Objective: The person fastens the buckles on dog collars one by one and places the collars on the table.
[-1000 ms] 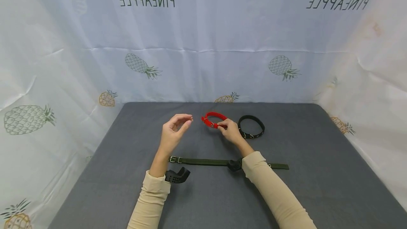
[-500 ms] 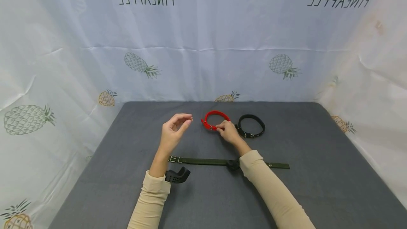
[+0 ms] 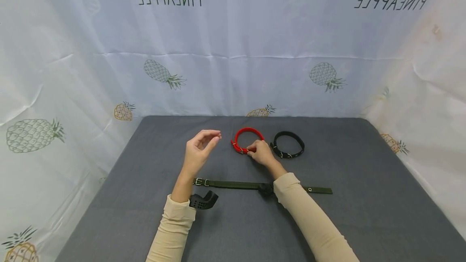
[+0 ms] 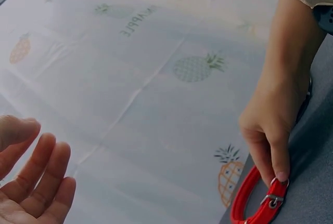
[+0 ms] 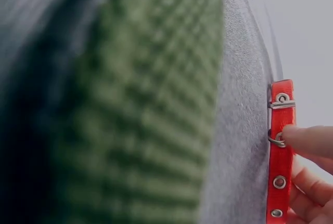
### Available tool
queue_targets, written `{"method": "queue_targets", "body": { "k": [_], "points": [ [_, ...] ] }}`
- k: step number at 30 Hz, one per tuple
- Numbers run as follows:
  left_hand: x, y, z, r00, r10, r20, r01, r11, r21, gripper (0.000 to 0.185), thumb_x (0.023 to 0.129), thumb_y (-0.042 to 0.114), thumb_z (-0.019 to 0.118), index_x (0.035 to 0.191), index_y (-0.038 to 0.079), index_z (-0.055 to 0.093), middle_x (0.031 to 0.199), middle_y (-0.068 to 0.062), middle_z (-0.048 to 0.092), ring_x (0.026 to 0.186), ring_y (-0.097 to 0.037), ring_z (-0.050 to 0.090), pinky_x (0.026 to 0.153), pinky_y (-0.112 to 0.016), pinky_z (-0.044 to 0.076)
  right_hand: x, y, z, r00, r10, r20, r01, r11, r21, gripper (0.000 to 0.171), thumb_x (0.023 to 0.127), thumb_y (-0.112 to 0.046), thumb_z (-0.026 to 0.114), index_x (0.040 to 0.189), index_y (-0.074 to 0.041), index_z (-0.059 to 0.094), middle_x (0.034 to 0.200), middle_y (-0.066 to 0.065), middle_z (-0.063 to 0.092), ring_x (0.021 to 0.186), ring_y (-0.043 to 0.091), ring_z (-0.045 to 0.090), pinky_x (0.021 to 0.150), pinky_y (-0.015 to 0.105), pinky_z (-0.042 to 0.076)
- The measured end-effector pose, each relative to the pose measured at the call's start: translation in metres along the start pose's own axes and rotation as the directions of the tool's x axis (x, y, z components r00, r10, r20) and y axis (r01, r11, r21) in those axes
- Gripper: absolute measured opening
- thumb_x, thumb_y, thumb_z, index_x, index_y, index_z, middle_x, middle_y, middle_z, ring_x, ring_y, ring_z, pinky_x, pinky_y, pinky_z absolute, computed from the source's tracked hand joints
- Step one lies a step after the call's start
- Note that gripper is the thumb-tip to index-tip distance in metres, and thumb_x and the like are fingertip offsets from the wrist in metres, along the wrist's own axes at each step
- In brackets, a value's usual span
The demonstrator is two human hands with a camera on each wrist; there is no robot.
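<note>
Red collar (image 3: 248,139), buckled into a loop, is lying on the grey worktop (image 3: 364,197) beside a black collar (image 3: 289,144), the right hand (image 3: 259,153) pinching its buckle end while the left hand (image 3: 198,152) is hovering empty, fingers loosely curled; setting-down step, release likely due.

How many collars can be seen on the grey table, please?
3: a red collar looped, held by the right hand; a black collar looped beside it; a green collar lying straight nearer the person, partly under the right forearm.
</note>
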State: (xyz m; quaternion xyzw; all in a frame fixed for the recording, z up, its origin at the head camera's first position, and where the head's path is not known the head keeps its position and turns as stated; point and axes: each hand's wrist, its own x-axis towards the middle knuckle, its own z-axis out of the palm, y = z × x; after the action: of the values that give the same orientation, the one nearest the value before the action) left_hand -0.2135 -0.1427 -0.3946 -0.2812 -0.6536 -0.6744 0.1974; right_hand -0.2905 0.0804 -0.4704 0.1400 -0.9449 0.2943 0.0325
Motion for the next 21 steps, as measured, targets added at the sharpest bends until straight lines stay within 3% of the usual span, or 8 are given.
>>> {"method": "queue_targets", "body": {
  "k": [5,11,15,18,21],
  "points": [
    [-0.001,-0.001,0.0,1.0,0.004,0.004,-0.004,1.0,-0.001,0.021,0.09,-0.007,0.059,0.108,-0.018,0.06,0.103,0.012,0.066,0.097,0.003,0.064,0.087,-0.013,0.053,-0.01,0.005,-0.006,0.999,-0.038,-0.035,0.041,0.996,0.082,0.019,0.087,-0.008,0.069,0.105,-0.003,0.074,0.106,0.016,0.069,0.098,0.032,0.062,0.087,0.046,0.049],
    [0.0,-0.003,0.0,1.0,0.009,0.01,-0.009,1.0,0.0,0.021,0.09,-0.008,0.058,0.108,-0.019,0.059,0.103,0.018,0.066,0.097,0.004,0.065,0.087,-0.013,0.053,-0.034,0.014,-0.03,0.997,-0.033,-0.066,0.043,0.986,0.163,0.023,0.089,-0.011,0.068,0.111,-0.003,0.071,0.113,0.017,0.067,0.105,0.034,0.062,0.089,0.049,0.051],
    [0.0,-0.003,-0.001,1.0,-0.009,0.027,0.008,1.0,0.025,0.021,0.091,-0.007,0.058,0.109,-0.018,0.06,0.103,0.017,0.066,0.098,0.005,0.064,0.088,-0.013,0.052,-0.058,0.027,-0.054,0.998,-0.061,-0.015,0.063,0.98,0.188,0.027,0.091,-0.012,0.065,0.115,0.001,0.068,0.114,0.019,0.068,0.106,0.035,0.064,0.09,0.046,0.053],
    [-0.002,-0.003,-0.006,0.995,-0.091,0.045,0.086,0.991,0.106,0.022,0.092,-0.002,0.059,0.111,-0.012,0.062,0.105,0.009,0.067,0.098,0.006,0.063,0.089,-0.012,0.051,-0.078,0.042,-0.072,0.996,-0.078,0.048,0.067,0.979,0.195,0.03,0.093,-0.016,0.064,0.117,0.003,0.066,0.117,0.02,0.068,0.106,0.036,0.065,0.088,0.041,0.056],
    [-0.006,-0.005,-0.012,0.968,-0.229,0.102,0.198,0.948,0.249,0.024,0.094,0.006,0.061,0.116,-0.003,0.064,0.111,-0.007,0.069,0.101,-0.002,0.064,0.091,-0.016,0.051,-0.098,0.059,-0.086,0.994,-0.062,0.095,0.043,0.981,0.19,0.034,0.094,-0.019,0.063,0.119,0.003,0.065,0.117,0.021,0.068,0.105,0.035,0.066,0.085,0.037,0.057]
  ]
}}
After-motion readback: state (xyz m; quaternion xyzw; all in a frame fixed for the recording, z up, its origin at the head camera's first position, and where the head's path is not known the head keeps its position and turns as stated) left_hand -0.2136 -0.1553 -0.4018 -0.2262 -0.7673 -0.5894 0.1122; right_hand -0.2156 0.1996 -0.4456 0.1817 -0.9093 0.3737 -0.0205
